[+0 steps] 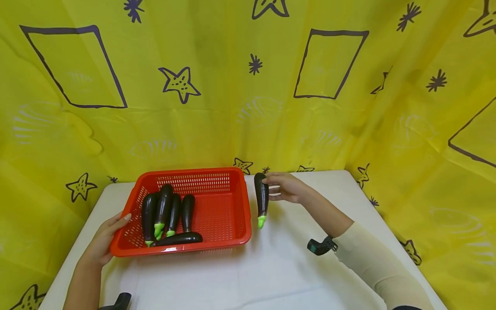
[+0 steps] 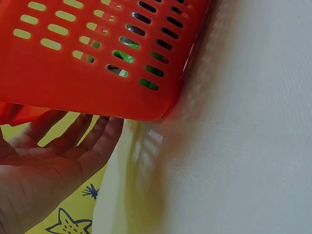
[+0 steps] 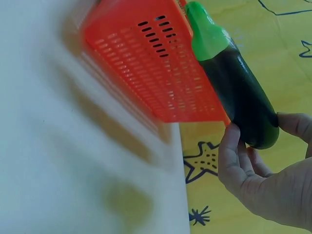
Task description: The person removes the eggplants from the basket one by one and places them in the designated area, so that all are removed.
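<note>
A red plastic basket [image 1: 217, 215] with slotted walls stands on the table, tilted slightly in the head view. My left hand [image 1: 100, 242] holds its left rim, thumb on top; in the left wrist view the fingers [image 2: 100, 134] reach along the rim's underside. Just right of the basket, my right hand [image 1: 288, 188] pinches a dark eggplant [image 1: 261, 196] by its rounded end, between thumb and fingers. Its bright green stem end [image 3: 207, 36] points away from the hand, and it hangs above the table. Several more eggplants [image 1: 164, 204] lie in the basket's left half, one crosswise along the front.
A white-covered table [image 1: 271, 267] carries the basket. Yellow curtains [image 1: 217, 129] printed with stars and frames hang behind and at the sides. A black wrist device [image 1: 321, 246] sits on the right forearm, and part of another [image 1: 120, 301] shows at the left.
</note>
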`<action>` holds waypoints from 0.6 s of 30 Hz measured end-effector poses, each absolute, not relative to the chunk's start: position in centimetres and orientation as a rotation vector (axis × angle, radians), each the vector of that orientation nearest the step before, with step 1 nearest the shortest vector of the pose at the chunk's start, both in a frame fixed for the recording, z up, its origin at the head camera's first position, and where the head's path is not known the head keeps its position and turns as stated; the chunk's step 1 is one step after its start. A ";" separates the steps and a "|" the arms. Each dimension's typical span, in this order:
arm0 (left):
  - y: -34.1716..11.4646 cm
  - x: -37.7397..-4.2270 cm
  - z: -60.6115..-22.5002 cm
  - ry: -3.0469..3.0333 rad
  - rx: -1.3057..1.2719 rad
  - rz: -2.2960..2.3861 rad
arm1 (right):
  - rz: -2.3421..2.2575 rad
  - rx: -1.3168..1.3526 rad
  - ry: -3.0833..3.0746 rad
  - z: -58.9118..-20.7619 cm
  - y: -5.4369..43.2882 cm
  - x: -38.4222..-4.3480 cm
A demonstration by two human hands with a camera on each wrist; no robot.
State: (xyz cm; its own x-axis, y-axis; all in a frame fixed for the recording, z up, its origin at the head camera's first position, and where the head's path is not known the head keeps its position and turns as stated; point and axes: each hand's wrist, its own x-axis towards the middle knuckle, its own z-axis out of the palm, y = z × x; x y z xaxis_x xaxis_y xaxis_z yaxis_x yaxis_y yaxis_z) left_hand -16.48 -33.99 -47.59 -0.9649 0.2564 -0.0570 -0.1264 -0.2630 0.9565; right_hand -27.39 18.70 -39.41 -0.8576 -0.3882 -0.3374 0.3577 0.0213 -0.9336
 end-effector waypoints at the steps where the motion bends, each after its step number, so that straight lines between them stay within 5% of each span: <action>1: -34.0 -16.5 -47.6 1.738 0.163 2.315 | -1.889 -0.021 1.795 -39.5 18.9 -27.5; 18: -33.9 -16.3 -47.5 1.812 0.135 2.267 | -1.852 0.087 1.860 -42.6 21.2 -28.3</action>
